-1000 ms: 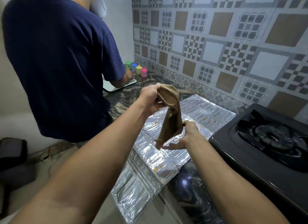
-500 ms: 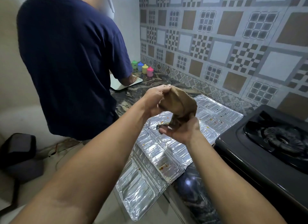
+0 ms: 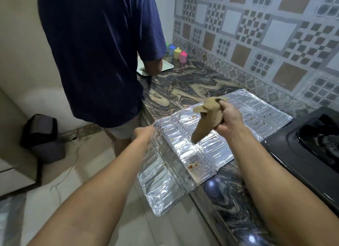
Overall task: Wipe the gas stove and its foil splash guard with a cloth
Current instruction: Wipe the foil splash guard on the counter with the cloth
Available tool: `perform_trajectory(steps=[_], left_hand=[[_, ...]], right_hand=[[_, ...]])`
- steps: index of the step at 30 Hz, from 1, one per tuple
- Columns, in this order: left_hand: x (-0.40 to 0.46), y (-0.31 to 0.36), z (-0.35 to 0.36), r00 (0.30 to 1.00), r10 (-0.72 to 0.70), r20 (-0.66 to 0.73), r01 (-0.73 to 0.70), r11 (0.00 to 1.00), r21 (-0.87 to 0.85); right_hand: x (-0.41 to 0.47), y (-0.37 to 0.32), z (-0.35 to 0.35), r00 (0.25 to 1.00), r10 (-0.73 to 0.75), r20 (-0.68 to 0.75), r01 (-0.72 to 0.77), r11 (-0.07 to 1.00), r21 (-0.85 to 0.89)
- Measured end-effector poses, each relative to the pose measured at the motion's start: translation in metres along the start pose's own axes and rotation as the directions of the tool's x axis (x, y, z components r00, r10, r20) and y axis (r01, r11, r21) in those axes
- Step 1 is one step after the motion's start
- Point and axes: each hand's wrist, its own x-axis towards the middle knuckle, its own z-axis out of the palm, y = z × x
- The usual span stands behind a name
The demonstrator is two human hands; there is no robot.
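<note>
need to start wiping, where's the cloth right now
In the right hand, the cloth hangs over the foil guard, left of the stove.

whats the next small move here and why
Probably lower the right hand so the brown cloth meets the foil splash guard at the orange stains. The cloth hangs bunched above the foil, not touching it, while the left hand grips the guard's far edge, steadying it.

- gas stove [image 3: 300,150] at 3 o'clock: cut off by the right edge; only one burner partly shows
- left hand [image 3: 143,134]: motion-blurred at the foil splash guard [image 3: 183,154]'s corner; grip unclear
- cloth [image 3: 207,117]: bunched, part hidden inside the right hand [image 3: 227,117]
- bystander at 11 o'clock: head out of frame; hands hidden behind the arm
</note>
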Motion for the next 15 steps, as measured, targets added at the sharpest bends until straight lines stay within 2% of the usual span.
perform_trajectory(steps=[3, 4, 6, 8, 10, 12, 15], left_hand=[[0.024, -0.055, -0.024, 0.973, -0.114, -0.203, 0.127, 0.99, 0.056], [0.029, -0.072, -0.028, 0.968, -0.137, -0.209, 0.157, 0.984, 0.081], [0.029, -0.095, -0.034, 0.976, -0.177, -0.129, 0.191, 0.976, 0.108], [0.023, -0.112, -0.037, 0.978, -0.209, -0.019, 0.21, 0.97, 0.125], [0.021, -0.128, -0.039, 0.964, -0.264, 0.027, 0.258, 0.957, 0.134], [0.017, -0.141, -0.04, 0.938, -0.342, 0.063, 0.336, 0.938, 0.087], [0.01, -0.15, -0.044, 0.913, -0.399, 0.088, 0.405, 0.911, -0.073]], right_hand=[[0.0, 0.007, -0.005, 0.996, -0.092, 0.019, 0.093, 0.959, -0.267], [0.001, 0.01, -0.008, 0.99, -0.134, 0.043, 0.14, 0.927, -0.348], [0.003, 0.018, -0.014, 0.975, -0.182, 0.129, 0.223, 0.811, -0.54], [0.001, 0.027, -0.021, 0.943, -0.222, 0.25, 0.334, 0.617, -0.713], [0.0, 0.04, -0.026, 0.887, -0.239, 0.394, 0.459, 0.374, -0.806], [0.001, 0.054, -0.03, 0.834, -0.228, 0.502, 0.54, 0.151, -0.828], [0.005, 0.079, -0.038, 0.77, -0.116, 0.627, 0.625, -0.056, -0.779]])
